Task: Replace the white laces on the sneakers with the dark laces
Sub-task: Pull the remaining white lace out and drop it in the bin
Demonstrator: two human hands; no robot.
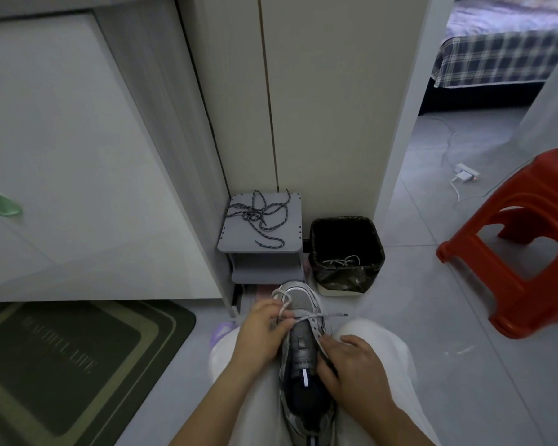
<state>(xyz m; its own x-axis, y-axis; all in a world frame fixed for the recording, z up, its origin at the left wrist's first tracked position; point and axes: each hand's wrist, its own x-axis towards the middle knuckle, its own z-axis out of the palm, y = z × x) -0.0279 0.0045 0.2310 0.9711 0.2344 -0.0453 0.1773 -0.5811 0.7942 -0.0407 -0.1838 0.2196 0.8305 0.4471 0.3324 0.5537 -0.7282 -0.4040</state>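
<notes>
Two hands on the sneaker [303, 352] in the lap [255, 400], toe pointing away: left hand [263, 331] fingers [271, 309] pinch the white lace [329, 315] near the toe, right hand [351, 365] grips its side. Dark laces [255, 214] lie ahead on the shelf [287, 241] (left nearer).

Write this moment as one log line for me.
step: unlacing | left hand: pinches white lace | right hand: holds sneaker | dark laces: on grey shelf
</notes>
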